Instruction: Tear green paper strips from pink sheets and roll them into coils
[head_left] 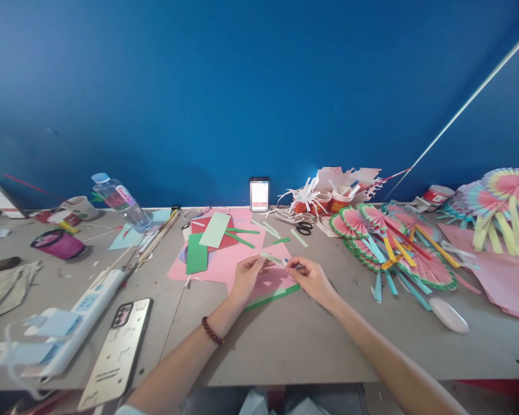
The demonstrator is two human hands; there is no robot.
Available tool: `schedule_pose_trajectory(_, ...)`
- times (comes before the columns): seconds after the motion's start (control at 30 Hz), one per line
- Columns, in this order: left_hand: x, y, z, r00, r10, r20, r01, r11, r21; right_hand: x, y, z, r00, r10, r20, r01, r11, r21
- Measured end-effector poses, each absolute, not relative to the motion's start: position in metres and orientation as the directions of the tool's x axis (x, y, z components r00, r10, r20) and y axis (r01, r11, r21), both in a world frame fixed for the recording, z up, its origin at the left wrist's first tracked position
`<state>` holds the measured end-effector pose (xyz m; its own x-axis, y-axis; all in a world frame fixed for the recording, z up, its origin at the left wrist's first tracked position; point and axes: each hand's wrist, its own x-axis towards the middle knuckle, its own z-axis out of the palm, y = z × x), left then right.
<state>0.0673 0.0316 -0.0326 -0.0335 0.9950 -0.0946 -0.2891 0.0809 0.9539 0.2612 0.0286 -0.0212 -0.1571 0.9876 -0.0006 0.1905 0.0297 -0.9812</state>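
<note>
Between my two hands a narrow pale green paper strip is stretched just above pink paper. The fingers of my left hand pinch its left end; a dark bead bracelet circles that wrist. At its other end, my right hand is closed in a pinch, with a small whitish bit at the fingertips. Below the hands lies pink paper with a green strip along its near edge. Left of them are a green paper rectangle and a pale green one on red paper.
Black-handled scissors lie beyond my right hand. Pleated paper fans and a white oval object are at the right. Leftward are a phone, a power strip, a water bottle and thin sticks. A screen stands against the wall.
</note>
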Motion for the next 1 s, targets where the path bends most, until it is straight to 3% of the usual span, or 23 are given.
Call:
schedule_pose_trajectory(0.4,0.072,0.025,-0.032,0.068,0.996,0.051,-0.189,-0.038,0.981,0.260,0.027,-0.010,-0.195,0.981,-0.011,0.172,0.023,-0.985)
schedule_pose_trajectory(1.0,0.075,0.022,-0.031,0.110,0.990,0.090,-0.170,-0.070,0.983,0.258,0.027,-0.011,-0.187,0.981,-0.050,0.173,-0.017,-0.985)
